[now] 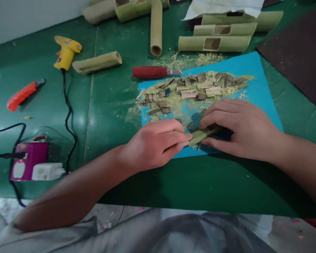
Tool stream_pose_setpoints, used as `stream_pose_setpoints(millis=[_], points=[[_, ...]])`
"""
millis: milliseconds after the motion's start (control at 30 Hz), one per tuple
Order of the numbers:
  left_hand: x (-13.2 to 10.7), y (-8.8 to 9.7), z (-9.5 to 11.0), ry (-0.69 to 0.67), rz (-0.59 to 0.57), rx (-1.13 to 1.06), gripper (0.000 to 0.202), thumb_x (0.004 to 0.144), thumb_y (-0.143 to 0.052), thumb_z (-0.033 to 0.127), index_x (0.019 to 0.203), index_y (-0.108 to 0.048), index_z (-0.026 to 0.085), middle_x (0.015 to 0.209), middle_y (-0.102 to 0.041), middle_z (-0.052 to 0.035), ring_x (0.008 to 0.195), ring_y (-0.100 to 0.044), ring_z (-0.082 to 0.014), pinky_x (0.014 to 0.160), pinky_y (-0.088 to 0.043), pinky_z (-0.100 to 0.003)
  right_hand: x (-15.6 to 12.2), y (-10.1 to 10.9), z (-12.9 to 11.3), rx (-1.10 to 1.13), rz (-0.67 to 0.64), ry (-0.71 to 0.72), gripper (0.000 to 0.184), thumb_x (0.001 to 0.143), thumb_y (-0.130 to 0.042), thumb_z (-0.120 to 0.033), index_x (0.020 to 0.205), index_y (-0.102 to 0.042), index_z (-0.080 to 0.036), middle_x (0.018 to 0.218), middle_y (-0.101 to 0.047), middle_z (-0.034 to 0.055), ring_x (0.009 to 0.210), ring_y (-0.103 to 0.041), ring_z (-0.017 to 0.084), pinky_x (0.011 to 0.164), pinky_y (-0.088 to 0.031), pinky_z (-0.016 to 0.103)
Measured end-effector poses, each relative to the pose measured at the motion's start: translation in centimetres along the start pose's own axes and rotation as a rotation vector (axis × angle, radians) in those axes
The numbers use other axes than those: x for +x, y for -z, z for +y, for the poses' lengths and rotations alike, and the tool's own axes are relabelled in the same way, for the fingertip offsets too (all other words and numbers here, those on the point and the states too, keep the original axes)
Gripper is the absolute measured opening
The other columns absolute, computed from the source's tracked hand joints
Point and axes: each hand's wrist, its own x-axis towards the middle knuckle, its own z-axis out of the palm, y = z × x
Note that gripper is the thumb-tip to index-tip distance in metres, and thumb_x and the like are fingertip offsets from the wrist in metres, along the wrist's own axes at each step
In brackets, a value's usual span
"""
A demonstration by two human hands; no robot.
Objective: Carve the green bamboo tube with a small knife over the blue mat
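Note:
Both my hands meet over the near edge of a blue sheet (255,88) on the green table. My left hand (155,142) is closed, its fingertips pinching the left end of a small green bamboo strip (200,135). My right hand (239,128) curls over the strip's right end and presses it down onto the sheet. Beyond my fingers lies a heap of cut bamboo chips (192,91) and pale shavings.
A red-handled knife (154,72) lies past the sheet. Bamboo tubes (214,43) are stacked at the back, and one more tube (97,63) lies next to a yellow glue gun (65,52). An orange cutter (22,95) and a purple power strip (28,161) sit left. Brown board (300,52) at right.

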Motion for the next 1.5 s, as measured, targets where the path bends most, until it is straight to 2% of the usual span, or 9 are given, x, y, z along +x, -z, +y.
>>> stream_pose_setpoints(millis=[300,467,567,667,800,867,967,1300,1500], points=[[0.1,2.0,-0.2,-0.165,-0.157,0.157,0.023,0.102,-0.049,0.02,0.115,-0.068,0.015,0.098,-0.072,-0.0089,0.087,-0.067,-0.0155,0.076,-0.057,-0.027,0.0,0.1,0.0,-0.003,-0.004,-0.004,0.013,0.086,-0.063,-0.035,0.093,-0.066,-0.026,0.096,-0.07,0.0065,0.09,-0.064,0.027,0.072,-0.042,0.04],[-0.1,1.4,-0.2,-0.164,-0.087,0.16,0.019,0.102,-0.051,0.022,0.11,-0.069,0.019,0.097,-0.073,-0.0064,0.083,-0.068,-0.0153,0.074,-0.056,-0.027,0.1,0.1,-0.1,-0.007,-0.008,-0.012,0.011,0.086,-0.062,-0.034,0.093,-0.066,-0.027,0.098,-0.071,0.0058,0.093,-0.064,0.027,0.074,-0.042,0.04],[-0.3,0.8,0.0,-0.125,-0.109,0.142,0.019,0.101,-0.052,0.025,0.102,-0.071,0.023,0.09,-0.073,-0.004,0.077,-0.069,-0.016,0.066,-0.056,-0.027,0.1,0.1,-0.1,-0.009,-0.004,-0.004,0.011,0.087,-0.061,-0.035,0.092,-0.066,-0.026,0.098,-0.071,0.0063,0.093,-0.064,0.027,0.074,-0.041,0.04],[-0.3,0.7,0.2,-0.075,-0.139,0.185,0.026,0.103,-0.048,0.028,0.092,-0.071,0.022,0.081,-0.072,-0.0032,0.068,-0.067,-0.0144,0.058,-0.053,-0.025,0.2,0.1,-0.1,0.007,-0.003,-0.006,0.013,0.087,-0.062,-0.036,0.092,-0.068,-0.025,0.097,-0.071,0.0069,0.092,-0.064,0.027,0.073,-0.041,0.04],[-0.2,1.0,0.0,-0.172,-0.073,0.251,0.021,0.102,-0.05,0.022,0.101,-0.07,0.017,0.089,-0.073,-0.0061,0.076,-0.068,-0.0153,0.068,-0.056,-0.027,0.2,0.0,0.0,0.015,-0.002,-0.014,0.015,0.086,-0.063,-0.037,0.094,-0.068,-0.025,0.097,-0.071,0.0069,0.093,-0.065,0.028,0.075,-0.042,0.04],[-0.1,1.0,-0.1,-0.192,-0.04,0.209,0.019,0.101,-0.052,0.019,0.108,-0.069,0.014,0.094,-0.073,-0.008,0.081,-0.069,-0.0152,0.073,-0.057,-0.027,0.2,0.0,0.1,0.008,0.008,-0.005,0.014,0.086,-0.064,-0.036,0.093,-0.068,-0.025,0.097,-0.071,0.0067,0.092,-0.065,0.028,0.074,-0.042,0.04],[0.0,0.7,-0.2,-0.124,-0.028,0.084,0.018,0.1,-0.054,0.017,0.112,-0.068,0.016,0.099,-0.073,-0.0074,0.084,-0.069,-0.0137,0.075,-0.057,-0.025,0.2,0.1,0.0,-0.005,0.008,0.006,0.012,0.087,-0.062,-0.035,0.093,-0.066,-0.026,0.098,-0.071,0.0063,0.092,-0.065,0.027,0.074,-0.043,0.041],[0.2,0.8,-0.2,-0.016,-0.043,-0.04,0.019,0.099,-0.055,0.016,0.109,-0.07,0.021,0.097,-0.073,-0.0062,0.085,-0.07,-0.0145,0.076,-0.058,-0.027,0.1,0.1,0.0,-0.014,-0.003,-0.009,0.012,0.088,-0.062,-0.037,0.093,-0.065,-0.027,0.097,-0.071,0.0054,0.091,-0.064,0.026,0.074,-0.043,0.041],[0.3,0.9,-0.4,-0.033,-0.058,-0.063,0.017,0.098,-0.056,0.016,0.105,-0.07,0.022,0.094,-0.073,-0.0062,0.083,-0.07,-0.0154,0.075,-0.058,-0.027,0.1,0.1,-0.1,0.002,0.001,-0.029,0.012,0.086,-0.063,-0.037,0.093,-0.068,-0.028,0.097,-0.071,0.0056,0.092,-0.065,0.027,0.074,-0.043,0.042]])
